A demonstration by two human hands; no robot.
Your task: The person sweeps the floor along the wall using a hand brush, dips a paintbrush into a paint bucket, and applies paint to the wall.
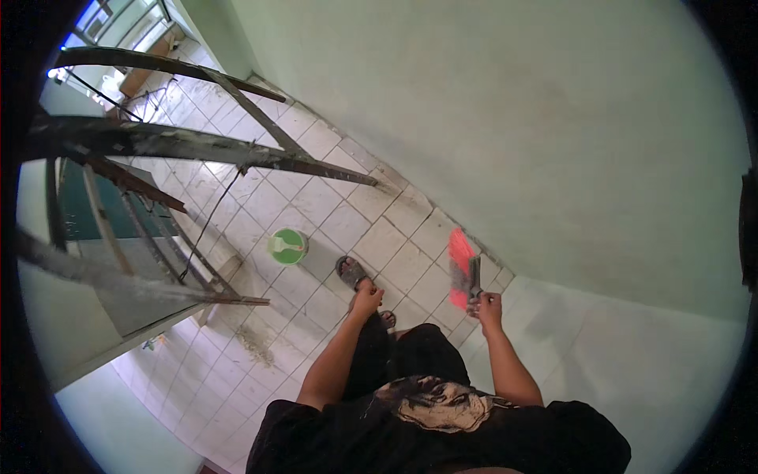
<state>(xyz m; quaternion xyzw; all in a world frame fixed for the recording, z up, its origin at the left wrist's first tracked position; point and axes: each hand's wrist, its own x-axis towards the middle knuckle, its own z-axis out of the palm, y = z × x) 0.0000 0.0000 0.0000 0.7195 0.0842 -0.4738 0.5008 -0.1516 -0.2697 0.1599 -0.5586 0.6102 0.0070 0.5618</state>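
Observation:
My right hand (485, 308) is closed round the short dark handle of a broom head (460, 272) with red and grey bristles. The bristles hang beside the foot of the wall, over the tiles; whether they touch the floor I cannot tell. My left hand (368, 299) rests over my lower leg, just above the sandal (350, 272), with its fingers curled together and nothing seen in them. Ahead and left of it a green bucket (288, 246) stands on the tiles, with a pale flat piece in it.
A spattered ladder-like frame (197, 146) spans the left side, its legs on the floor. The pale green wall (537, 118) runs along the right. Loose crumbs of debris (257, 347) lie on the tiled floor (387, 241) at left. Dusty marks streak the tiles.

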